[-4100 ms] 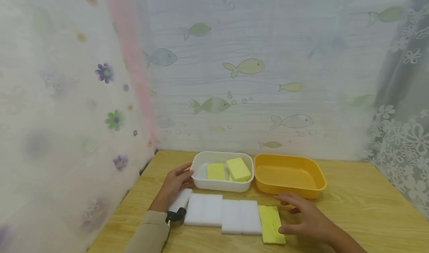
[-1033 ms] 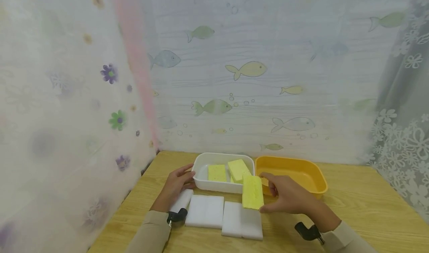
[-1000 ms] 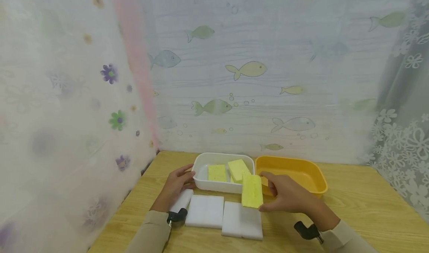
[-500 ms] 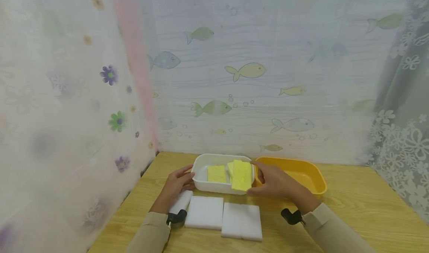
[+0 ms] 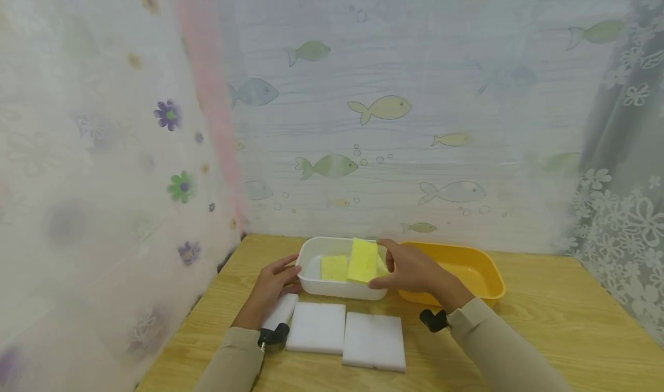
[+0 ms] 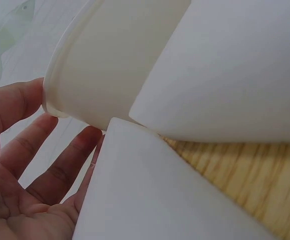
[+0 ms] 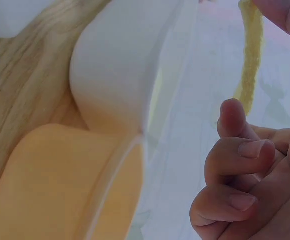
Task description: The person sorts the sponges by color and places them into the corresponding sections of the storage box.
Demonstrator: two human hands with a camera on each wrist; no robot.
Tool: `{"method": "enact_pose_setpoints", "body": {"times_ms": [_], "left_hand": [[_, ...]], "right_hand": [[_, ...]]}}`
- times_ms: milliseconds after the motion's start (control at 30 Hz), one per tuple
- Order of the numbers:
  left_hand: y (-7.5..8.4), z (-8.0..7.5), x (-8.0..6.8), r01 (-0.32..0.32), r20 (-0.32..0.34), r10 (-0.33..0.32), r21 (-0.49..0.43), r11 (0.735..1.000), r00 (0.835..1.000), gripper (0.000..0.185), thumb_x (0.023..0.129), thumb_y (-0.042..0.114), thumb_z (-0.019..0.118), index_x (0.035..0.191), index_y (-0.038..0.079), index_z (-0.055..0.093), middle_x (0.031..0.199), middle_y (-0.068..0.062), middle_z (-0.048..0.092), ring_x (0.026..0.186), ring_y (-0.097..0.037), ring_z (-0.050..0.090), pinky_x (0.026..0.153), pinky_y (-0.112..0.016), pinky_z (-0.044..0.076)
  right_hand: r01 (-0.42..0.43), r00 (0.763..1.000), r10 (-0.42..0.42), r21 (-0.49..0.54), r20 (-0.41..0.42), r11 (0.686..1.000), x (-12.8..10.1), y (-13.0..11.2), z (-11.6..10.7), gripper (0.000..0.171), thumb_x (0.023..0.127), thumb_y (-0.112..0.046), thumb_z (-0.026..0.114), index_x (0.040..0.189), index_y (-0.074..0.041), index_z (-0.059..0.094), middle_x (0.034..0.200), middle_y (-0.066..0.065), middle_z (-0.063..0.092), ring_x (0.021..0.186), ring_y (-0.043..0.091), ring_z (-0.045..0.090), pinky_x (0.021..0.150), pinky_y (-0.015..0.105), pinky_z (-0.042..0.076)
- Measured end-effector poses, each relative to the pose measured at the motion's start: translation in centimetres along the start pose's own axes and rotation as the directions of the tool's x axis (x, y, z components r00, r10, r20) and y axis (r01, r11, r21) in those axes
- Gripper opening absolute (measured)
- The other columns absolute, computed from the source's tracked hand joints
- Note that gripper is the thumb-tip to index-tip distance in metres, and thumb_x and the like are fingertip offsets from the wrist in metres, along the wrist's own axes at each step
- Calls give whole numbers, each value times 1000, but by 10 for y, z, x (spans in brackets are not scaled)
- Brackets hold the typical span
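My right hand (image 5: 415, 268) pinches a yellow sponge (image 5: 362, 261) by its edges, between thumb and forefinger, over the right part of a white plastic tub (image 5: 332, 289). In the right wrist view the sponge (image 7: 252, 55) shows edge-on above the rim, and the other fingers curl beneath it. Inside the tub lies another yellow sponge (image 5: 334, 267); more yellow shows partly hidden behind the held one. At the tub's left end my left hand (image 5: 271, 285) touches the outer wall with its fingertips. In the left wrist view these fingers (image 6: 60, 172) look loosely extended.
An orange tub (image 5: 490, 291) stands against the white tub's right side. Several white sponges lie in front on the wooden table (image 5: 560, 305): a left pair (image 5: 315, 328), a right pair (image 5: 373, 341) and one (image 5: 282, 311) beside the left wrist. Patterned curtains (image 5: 384, 167) hang behind.
The right hand has picked the yellow sponge up from the right end of the white row and carried it left and away, over the white tub. The left hand has stayed at the tub.
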State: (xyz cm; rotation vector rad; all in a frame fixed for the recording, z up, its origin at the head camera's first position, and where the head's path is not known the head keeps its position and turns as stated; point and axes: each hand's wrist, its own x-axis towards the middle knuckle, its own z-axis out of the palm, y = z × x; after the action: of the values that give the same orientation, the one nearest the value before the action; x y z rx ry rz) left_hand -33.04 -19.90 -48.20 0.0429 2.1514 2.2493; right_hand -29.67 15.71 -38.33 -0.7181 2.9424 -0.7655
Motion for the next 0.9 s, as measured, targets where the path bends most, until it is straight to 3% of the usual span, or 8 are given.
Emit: {"method": "enact_pose_setpoints", "body": {"times_ms": [300, 533, 900], "left_hand": [[1, 1, 0, 0, -7, 0, -3, 1000, 1000, 50, 99, 16, 71, 147, 10, 58, 135, -24, 66, 106, -28, 73, 93, -46, 62], [3, 1, 1, -5, -7, 5, -8, 1000, 1000, 47, 99, 15, 71, 145, 12, 60, 131, -21, 68, 103, -24, 74, 92, -45, 62], [0, 0, 3, -3, 0, 3, -16, 1000, 1000, 48, 99, 15, 71, 145, 11, 60, 132, -23, 67, 102, -24, 74, 89, -44, 63]], "right_hand": [[20, 999, -20, 7, 28, 1000, 17, -10, 0, 108, 77, -63, 85, 158, -11, 36, 81, -1, 58, 62, 13, 44, 56, 28, 38], [29, 999, -30, 37, 37, 999, 32, -15, 6, 111, 76, -59, 87, 161, -13, 33, 98, 4, 63, 72, 17, 52, 64, 31, 46], [-30, 999, 31, 62, -16, 998, 53, -26, 22, 109, 77, -55, 89, 162, -15, 34, 131, 10, 63, 108, 23, 60, 94, 43, 56]]}}
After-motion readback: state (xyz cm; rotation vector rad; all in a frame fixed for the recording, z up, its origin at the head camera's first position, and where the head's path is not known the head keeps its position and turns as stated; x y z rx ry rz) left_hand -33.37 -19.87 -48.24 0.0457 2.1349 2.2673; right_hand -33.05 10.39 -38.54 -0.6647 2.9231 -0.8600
